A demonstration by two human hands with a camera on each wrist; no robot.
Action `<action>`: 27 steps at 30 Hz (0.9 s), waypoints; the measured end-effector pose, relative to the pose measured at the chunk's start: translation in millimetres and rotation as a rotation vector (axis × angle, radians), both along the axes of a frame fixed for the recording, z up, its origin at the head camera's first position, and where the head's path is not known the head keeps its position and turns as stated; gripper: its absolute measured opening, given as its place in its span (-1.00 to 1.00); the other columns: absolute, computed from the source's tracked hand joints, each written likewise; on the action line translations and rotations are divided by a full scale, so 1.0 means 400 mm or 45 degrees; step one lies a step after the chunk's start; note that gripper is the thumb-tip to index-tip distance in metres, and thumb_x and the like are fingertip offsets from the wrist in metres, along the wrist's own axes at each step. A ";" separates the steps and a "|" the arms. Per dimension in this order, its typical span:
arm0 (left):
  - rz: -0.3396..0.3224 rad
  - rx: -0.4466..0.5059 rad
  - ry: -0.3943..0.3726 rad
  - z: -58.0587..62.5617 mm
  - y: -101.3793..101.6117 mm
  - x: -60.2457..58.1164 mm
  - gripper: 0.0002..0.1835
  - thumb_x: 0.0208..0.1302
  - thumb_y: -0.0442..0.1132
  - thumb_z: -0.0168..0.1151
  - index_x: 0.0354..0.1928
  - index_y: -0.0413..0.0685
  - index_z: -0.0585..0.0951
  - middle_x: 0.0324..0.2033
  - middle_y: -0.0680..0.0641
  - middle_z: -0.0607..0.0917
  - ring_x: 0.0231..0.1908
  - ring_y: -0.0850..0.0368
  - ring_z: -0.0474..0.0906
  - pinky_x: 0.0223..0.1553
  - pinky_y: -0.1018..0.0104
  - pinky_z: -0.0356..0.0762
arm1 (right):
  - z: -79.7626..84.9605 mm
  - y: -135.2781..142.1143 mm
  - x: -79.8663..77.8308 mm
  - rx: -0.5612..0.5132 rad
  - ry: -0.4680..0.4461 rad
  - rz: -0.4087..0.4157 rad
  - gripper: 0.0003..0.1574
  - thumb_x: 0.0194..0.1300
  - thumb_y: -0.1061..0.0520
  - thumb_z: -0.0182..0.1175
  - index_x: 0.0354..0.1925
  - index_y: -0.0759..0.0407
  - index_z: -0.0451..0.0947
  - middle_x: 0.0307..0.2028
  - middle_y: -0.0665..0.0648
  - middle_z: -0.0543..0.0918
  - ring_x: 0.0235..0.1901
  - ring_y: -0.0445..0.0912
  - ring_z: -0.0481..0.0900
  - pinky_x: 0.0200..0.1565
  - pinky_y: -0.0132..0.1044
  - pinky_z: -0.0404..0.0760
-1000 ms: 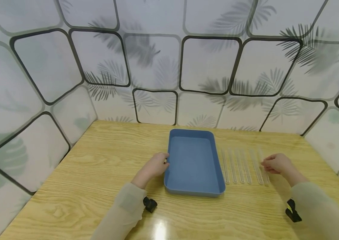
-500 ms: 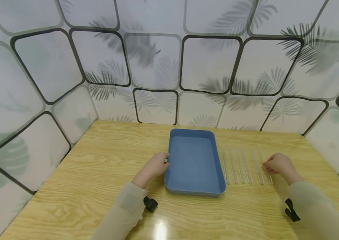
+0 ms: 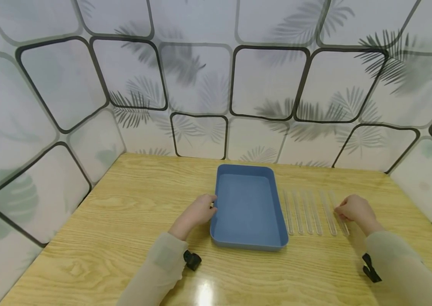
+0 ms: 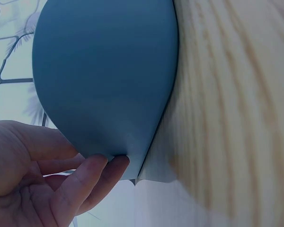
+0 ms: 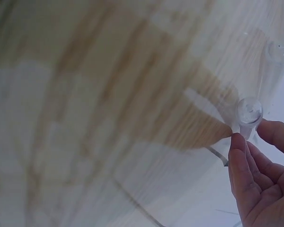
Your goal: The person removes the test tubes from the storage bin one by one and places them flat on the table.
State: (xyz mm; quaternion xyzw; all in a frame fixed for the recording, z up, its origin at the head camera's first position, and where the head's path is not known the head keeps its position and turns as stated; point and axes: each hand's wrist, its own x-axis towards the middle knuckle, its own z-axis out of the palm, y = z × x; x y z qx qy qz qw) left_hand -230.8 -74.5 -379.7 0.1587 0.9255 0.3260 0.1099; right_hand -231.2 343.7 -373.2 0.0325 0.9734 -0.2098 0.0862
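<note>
A blue rectangular tray (image 3: 244, 204) lies on the table, with nothing visible inside. My left hand (image 3: 199, 210) holds its left side; in the left wrist view, fingertips (image 4: 118, 165) press the outer wall while another finger passes behind the rim. To the tray's right, several clear test tubes (image 3: 331, 219) lie in a row, roughly parallel. My right hand (image 3: 355, 210) pinches the rightmost test tube (image 3: 344, 227) between thumb and fingers. In the right wrist view, the round end of that tube (image 5: 249, 111) shows beside the fingertips, and another tube end (image 5: 277, 52) is farther off.
The wood-grain table (image 3: 135, 204) meets a patterned wall covering (image 3: 197, 85) at the back and both sides. Black wrist straps (image 3: 192, 260) sit on the sleeves.
My right fingers have closed more on the rightmost test tube, and its near end has shifted slightly to the right. My left hand and the tray have stayed in place.
</note>
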 end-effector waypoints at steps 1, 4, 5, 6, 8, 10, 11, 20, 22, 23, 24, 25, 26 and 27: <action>0.001 0.001 -0.004 0.001 0.000 0.000 -0.55 0.27 -0.39 -0.03 0.17 -0.45 0.26 0.12 -0.33 0.34 0.05 -0.12 0.36 -0.06 0.15 0.45 | 0.000 0.001 0.000 0.002 -0.001 -0.002 -0.69 0.12 0.17 0.08 -0.71 0.22 0.48 -0.78 -0.01 0.44 -0.70 -0.12 0.37 -0.59 -0.28 0.35; 0.008 0.002 -0.013 0.003 0.001 0.001 -0.55 0.28 -0.39 -0.04 0.18 -0.44 0.25 0.13 -0.32 0.33 0.07 -0.11 0.35 -0.04 0.15 0.44 | -0.001 0.002 0.001 0.009 0.005 -0.007 -0.68 0.11 0.16 0.08 -0.72 0.21 0.47 -0.79 -0.01 0.43 -0.70 -0.12 0.36 -0.60 -0.28 0.34; 0.005 -0.001 -0.010 0.004 0.001 0.002 -0.55 0.27 -0.39 -0.04 0.18 -0.45 0.25 0.13 -0.33 0.33 0.07 -0.12 0.34 -0.04 0.14 0.44 | -0.001 0.002 0.002 0.009 0.007 -0.009 -0.68 0.11 0.16 0.08 -0.72 0.22 0.48 -0.79 -0.02 0.44 -0.70 -0.12 0.37 -0.60 -0.28 0.34; 0.004 -0.005 -0.008 0.004 0.001 0.002 -0.55 0.28 -0.39 -0.04 0.18 -0.45 0.25 0.13 -0.33 0.33 0.07 -0.12 0.34 -0.04 0.14 0.44 | -0.001 0.002 0.003 0.008 0.010 -0.010 -0.69 0.11 0.16 0.08 -0.71 0.23 0.48 -0.78 -0.02 0.44 -0.69 -0.12 0.37 -0.59 -0.27 0.35; -0.001 -0.015 -0.003 0.003 0.002 0.001 -0.55 0.28 -0.39 -0.04 0.18 -0.45 0.25 0.13 -0.33 0.32 0.07 -0.12 0.33 -0.03 0.14 0.43 | -0.002 0.004 0.003 0.006 0.014 -0.012 -0.70 0.10 0.16 0.08 -0.70 0.24 0.49 -0.78 -0.02 0.46 -0.69 -0.12 0.39 -0.59 -0.26 0.36; -0.006 -0.018 0.002 0.002 0.001 0.000 -0.55 0.27 -0.39 -0.04 0.17 -0.45 0.25 0.13 -0.33 0.32 0.08 -0.12 0.33 -0.03 0.14 0.43 | -0.003 0.006 0.003 0.001 0.015 -0.013 -0.71 0.10 0.16 0.09 -0.68 0.25 0.49 -0.77 -0.01 0.46 -0.69 -0.11 0.40 -0.58 -0.25 0.37; -0.007 -0.017 0.002 0.001 0.002 0.000 -0.55 0.27 -0.39 -0.04 0.17 -0.46 0.25 0.13 -0.33 0.32 0.08 -0.12 0.33 -0.03 0.15 0.43 | -0.003 0.007 0.003 -0.004 0.015 -0.013 -0.72 0.10 0.16 0.09 -0.67 0.25 0.50 -0.77 -0.01 0.47 -0.68 -0.11 0.40 -0.58 -0.25 0.38; -0.004 -0.001 -0.008 0.000 0.001 0.000 -0.55 0.27 -0.40 -0.04 0.17 -0.46 0.25 0.13 -0.33 0.33 0.07 -0.12 0.34 -0.03 0.14 0.43 | -0.003 0.015 0.005 -0.013 0.008 -0.029 -0.75 0.09 0.16 0.10 -0.59 0.32 0.49 -0.73 -0.01 0.49 -0.66 -0.12 0.44 -0.56 -0.25 0.42; -0.005 0.001 -0.005 0.001 0.001 0.000 -0.56 0.27 -0.40 -0.04 0.17 -0.46 0.25 0.13 -0.33 0.33 0.07 -0.12 0.34 -0.03 0.14 0.43 | -0.003 0.015 0.006 -0.013 0.008 -0.030 -0.75 0.09 0.16 0.10 -0.58 0.32 0.50 -0.73 -0.01 0.49 -0.65 -0.12 0.44 -0.56 -0.25 0.42; -0.004 0.002 -0.005 0.001 0.001 0.000 -0.56 0.27 -0.40 -0.04 0.17 -0.46 0.25 0.13 -0.34 0.33 0.07 -0.13 0.34 -0.03 0.14 0.43 | -0.003 0.015 0.006 -0.014 0.010 -0.031 -0.75 0.09 0.16 0.11 -0.58 0.32 0.50 -0.73 0.00 0.50 -0.65 -0.12 0.45 -0.57 -0.25 0.42; -0.004 0.002 -0.003 0.002 0.001 0.000 -0.56 0.27 -0.40 -0.04 0.17 -0.46 0.25 0.13 -0.34 0.33 0.07 -0.13 0.34 -0.03 0.14 0.43 | -0.003 0.016 0.006 -0.014 0.011 -0.031 -0.75 0.09 0.15 0.11 -0.58 0.32 0.50 -0.72 0.00 0.50 -0.65 -0.11 0.45 -0.57 -0.25 0.42; -0.004 0.002 -0.003 0.002 0.001 0.000 -0.56 0.27 -0.40 -0.04 0.17 -0.46 0.25 0.13 -0.34 0.33 0.07 -0.13 0.34 -0.03 0.14 0.43 | -0.003 0.016 0.007 -0.016 0.011 -0.033 -0.75 0.09 0.15 0.11 -0.58 0.32 0.50 -0.72 0.00 0.50 -0.65 -0.11 0.44 -0.57 -0.25 0.42; -0.005 0.000 -0.002 0.002 0.002 0.000 -0.56 0.27 -0.40 -0.04 0.17 -0.46 0.25 0.12 -0.34 0.33 0.06 -0.12 0.34 -0.04 0.14 0.44 | -0.002 0.017 0.007 -0.017 0.010 -0.034 -0.75 0.09 0.15 0.11 -0.58 0.32 0.50 -0.72 0.01 0.50 -0.65 -0.11 0.44 -0.57 -0.25 0.42; -0.006 -0.002 -0.001 0.002 0.002 0.000 -0.56 0.27 -0.40 -0.04 0.17 -0.46 0.26 0.12 -0.34 0.33 0.06 -0.12 0.35 -0.04 0.14 0.44 | -0.003 0.017 0.007 -0.017 0.009 -0.035 -0.75 0.10 0.15 0.10 -0.59 0.31 0.50 -0.72 0.01 0.50 -0.65 -0.11 0.43 -0.58 -0.25 0.41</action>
